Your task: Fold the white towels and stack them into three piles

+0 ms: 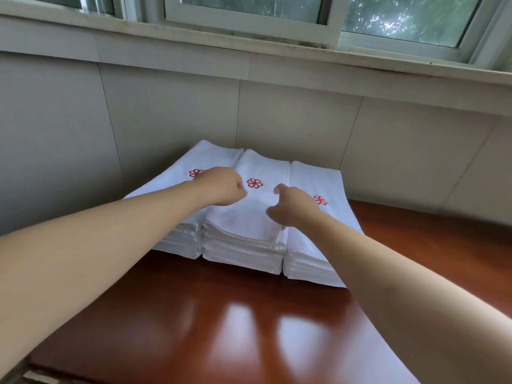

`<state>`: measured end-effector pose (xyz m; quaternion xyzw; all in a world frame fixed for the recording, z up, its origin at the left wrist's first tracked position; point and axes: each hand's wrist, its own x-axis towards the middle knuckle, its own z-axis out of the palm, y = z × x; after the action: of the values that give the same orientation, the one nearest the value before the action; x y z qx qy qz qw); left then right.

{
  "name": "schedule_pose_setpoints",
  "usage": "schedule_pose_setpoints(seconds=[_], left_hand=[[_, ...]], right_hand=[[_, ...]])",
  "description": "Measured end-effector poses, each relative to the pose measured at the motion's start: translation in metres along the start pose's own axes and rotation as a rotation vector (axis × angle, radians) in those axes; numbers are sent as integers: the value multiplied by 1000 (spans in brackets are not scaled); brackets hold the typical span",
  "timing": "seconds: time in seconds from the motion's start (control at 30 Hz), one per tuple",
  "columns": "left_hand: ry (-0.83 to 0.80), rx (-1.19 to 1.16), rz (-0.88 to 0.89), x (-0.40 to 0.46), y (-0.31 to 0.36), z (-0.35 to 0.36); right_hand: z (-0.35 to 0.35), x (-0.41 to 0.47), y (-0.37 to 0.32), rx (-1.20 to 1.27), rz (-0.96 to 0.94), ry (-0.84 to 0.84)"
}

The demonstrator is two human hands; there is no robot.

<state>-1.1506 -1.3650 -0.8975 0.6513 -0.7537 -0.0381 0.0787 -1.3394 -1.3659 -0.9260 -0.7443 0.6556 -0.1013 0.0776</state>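
Observation:
Three piles of folded white towels stand side by side against the wall, each top towel bearing a red pinwheel logo: a left pile point(177, 236), a middle pile point(246, 225) and a right pile point(313, 261). My left hand point(221, 187) hovers over the seam between the left and middle piles, fingers curled downward, holding nothing that I can see. My right hand point(293, 206) is over the right edge of the middle pile, fingers loosely curled, thumb raised, also holding nothing.
The piles rest on a glossy reddish-brown table point(221, 322) that runs toward me. A grey tiled wall point(166, 112) rises right behind them, with a window sill point(249, 51) above. The table's front left corner shows at bottom left.

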Motion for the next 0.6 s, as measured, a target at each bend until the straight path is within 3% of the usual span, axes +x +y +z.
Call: schedule_pose_setpoints(seconds=[0.07,0.13,0.33,0.6], left_hand=[[129,-69,42,20,6,14],[149,-21,85,39,10,33],[-22,52,-9,64,-9,108],[-89,49,-52,59,-7,107]], right_hand=[[10,18,-4,-49,-70,87],[23,34,-2,-113,-94,113],[84,44,31,6,-51,25],[85,45,35,-13,-47,-17]])
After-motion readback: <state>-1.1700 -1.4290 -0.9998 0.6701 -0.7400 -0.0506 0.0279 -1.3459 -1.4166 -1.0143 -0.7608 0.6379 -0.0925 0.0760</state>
